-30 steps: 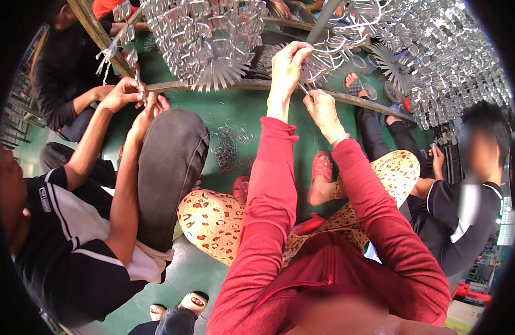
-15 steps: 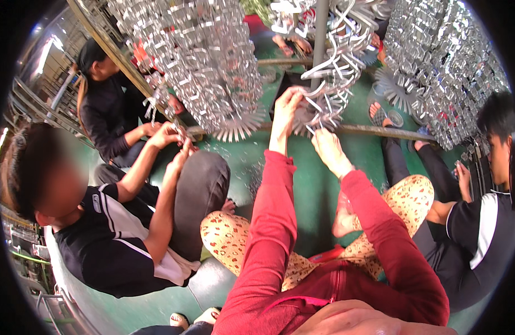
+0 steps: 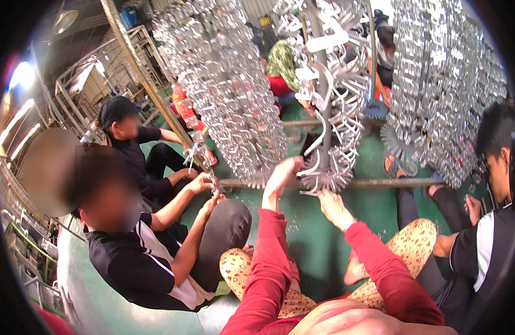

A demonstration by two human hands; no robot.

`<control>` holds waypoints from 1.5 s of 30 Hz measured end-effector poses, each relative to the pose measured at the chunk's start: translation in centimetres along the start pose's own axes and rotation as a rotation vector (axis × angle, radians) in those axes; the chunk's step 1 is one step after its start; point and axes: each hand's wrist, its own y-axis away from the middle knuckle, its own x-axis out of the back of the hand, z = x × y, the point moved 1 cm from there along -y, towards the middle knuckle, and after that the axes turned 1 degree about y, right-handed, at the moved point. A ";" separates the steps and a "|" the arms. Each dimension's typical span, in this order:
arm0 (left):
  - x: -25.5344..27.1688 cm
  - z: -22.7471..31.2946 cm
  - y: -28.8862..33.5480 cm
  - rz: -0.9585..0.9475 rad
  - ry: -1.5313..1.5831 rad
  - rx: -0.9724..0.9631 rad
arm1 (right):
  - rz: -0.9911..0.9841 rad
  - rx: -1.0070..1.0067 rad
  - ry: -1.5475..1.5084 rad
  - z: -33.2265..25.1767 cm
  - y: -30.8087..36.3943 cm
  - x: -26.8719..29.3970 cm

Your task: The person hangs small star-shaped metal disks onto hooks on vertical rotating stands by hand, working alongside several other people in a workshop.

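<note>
In front of me, a grey upright pole (image 3: 323, 106) carries curved silver metal strips (image 3: 347, 120) hung round it, with a ring of fanned-out ends at its base. On the left of that base is my left hand (image 3: 281, 177), raised, its fingers closed together; what they hold, if anything, I cannot make out. My right hand (image 3: 334, 209) is low at the front of the ring. Its fingers are closed at the end of a thin bent metal strip (image 3: 309, 193) that points left, toward the left hand.
Dense columns of silver metal pieces hang at left (image 3: 224, 95) and right (image 3: 436, 95). A horizontal bar (image 3: 380, 183) runs low behind my hands. Co-workers sit close by on the left (image 3: 140, 257) and right (image 3: 492, 223); others sit farther back. The floor (image 3: 302, 245) is green.
The view has tilted upward, so the hung strips and co-workers appear lower. Both my hands stay at the base of the pole, the right one still gripping a strip.
</note>
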 end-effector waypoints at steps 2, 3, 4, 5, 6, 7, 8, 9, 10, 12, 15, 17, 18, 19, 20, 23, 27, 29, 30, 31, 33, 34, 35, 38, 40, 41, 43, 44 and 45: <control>-0.9 -2.7 -0.5 -0.098 0.025 0.208 | 0.119 0.046 0.045 1.3 0.9 0.7; -1.3 -3.3 0.0 -0.120 0.050 0.365 | 0.155 0.063 0.048 1.1 1.0 1.3; -1.4 -3.6 0.7 -0.175 0.088 0.318 | 0.093 0.064 0.015 1.0 0.6 1.7; -2.4 -4.1 0.2 -0.263 0.135 0.264 | 0.073 0.063 -0.010 1.6 0.4 2.4; -2.6 -4.5 0.6 -0.276 0.204 0.258 | 0.070 0.092 -0.030 1.6 0.1 1.8; -2.2 -4.5 1.0 -0.200 0.208 0.292 | 0.066 0.123 -0.052 1.5 -0.3 1.3; -2.1 -4.3 0.9 -0.083 0.184 0.177 | 0.109 0.160 -0.017 1.1 -0.3 1.7; -1.8 -4.0 0.5 0.035 0.160 0.063 | 0.136 0.170 -0.027 1.0 -0.5 1.5; -2.1 -2.0 -0.3 0.173 0.052 -0.114 | 0.092 0.148 -0.010 1.7 -0.4 1.7; -3.5 4.5 -1.4 0.435 0.177 -0.317 | 0.080 0.146 0.007 2.4 0.2 2.0; -5.3 17.4 -1.5 0.406 -0.121 -0.624 | 0.207 0.196 -0.011 1.9 0.3 1.2; -8.1 24.2 -2.3 0.310 -0.270 -0.686 | 0.114 0.149 0.026 1.5 0.1 1.1; -9.6 26.6 -2.5 0.320 -0.332 -0.662 | 0.099 0.150 0.024 1.1 0.1 1.7; -10.7 28.3 -3.3 0.352 -0.439 -0.659 | 0.088 0.152 0.030 1.1 -0.1 2.1; -10.9 29.5 -4.2 0.380 -0.513 -0.653 | 0.116 0.175 0.043 0.8 -0.2 1.8; -10.6 30.2 -6.1 0.330 -0.545 -0.600 | 0.092 0.197 0.026 0.3 -0.4 0.5; -10.6 30.2 -7.5 0.163 -0.355 -0.597 | 0.095 0.191 0.065 -0.5 -0.6 0.9; -10.4 30.3 -7.8 0.187 -0.361 -0.575 | 0.180 0.221 0.094 -0.6 -0.8 0.3; -10.2 30.3 -7.8 0.197 -0.344 -0.565 | 0.100 0.200 0.094 -0.6 -1.2 -0.1; -10.4 30.4 -7.9 0.200 -0.322 -0.555 | 0.127 0.205 0.096 -0.3 -1.5 -0.3; -10.5 30.6 -7.6 0.253 -0.351 -0.588 | 0.062 0.195 0.080 -0.3 -2.5 -0.5; -10.2 30.4 -7.9 0.297 -0.358 -0.611 | 0.126 0.232 0.039 -0.7 -2.5 -0.3; -9.7 30.3 -8.3 0.342 -0.362 -0.640 | 0.116 0.232 0.032 -1.0 -2.8 -0.3; -9.1 30.1 -8.9 0.440 -0.490 -0.754 | 0.104 0.228 -0.006 -1.7 -3.4 -0.1; -9.9 29.8 -8.8 0.542 -0.653 -0.815 | 0.096 0.196 0.023 -1.5 -3.7 -0.8; -10.8 30.0 -8.2 0.586 -0.712 -0.817 | 0.092 0.181 0.038 -1.3 -3.9 -1.2; -11.7 30.3 -7.9 0.672 -0.828 -0.808 | 0.141 0.199 -0.002 -0.8 -4.2 -1.7; -12.2 30.3 -7.8 0.728 -0.851 -0.815 | 0.163 0.206 -0.023 -0.8 -4.1 -1.6; -12.6 30.3 -7.8 0.784 -0.873 -0.822 | 0.125 0.181 -0.008 -0.7 -4.2 -1.6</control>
